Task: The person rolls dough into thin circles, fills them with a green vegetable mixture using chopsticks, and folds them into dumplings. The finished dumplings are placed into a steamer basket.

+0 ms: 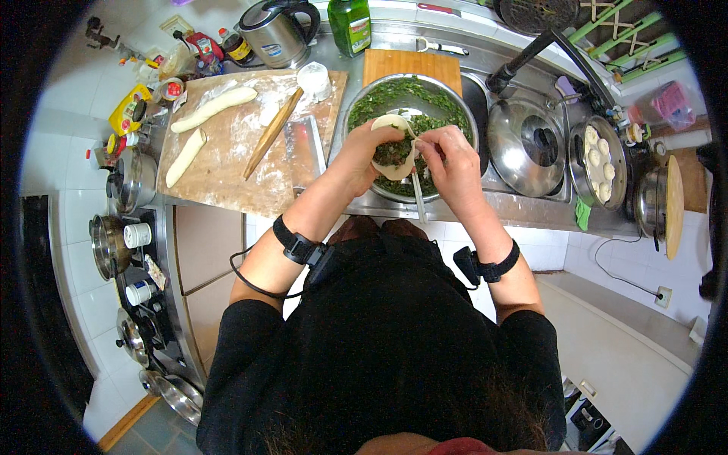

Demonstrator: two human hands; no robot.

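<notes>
A round dough wrapper (393, 170) with chopped green filling lies in my left hand (364, 149), over a steel bowl (354, 102) of chopped greens. My right hand (452, 162) pinches the wrapper's right edge between thumb and fingers. A metal utensil's handle (420, 199) leans out over the bowl's near rim. To the left, a floured wooden board (227, 165) carries two dough rolls (213, 110), a wooden rolling pin (273, 133), a cleaver (307, 145) and a white container (314, 82).
A steel kettle (273, 37) and a green bottle (350, 28) stand behind the board. Right of the bowl are a black faucet (506, 74), a large pan lid (526, 153) and a steel pan (575, 170) holding several filled buns. A small wooden board (412, 63) lies behind the bowl.
</notes>
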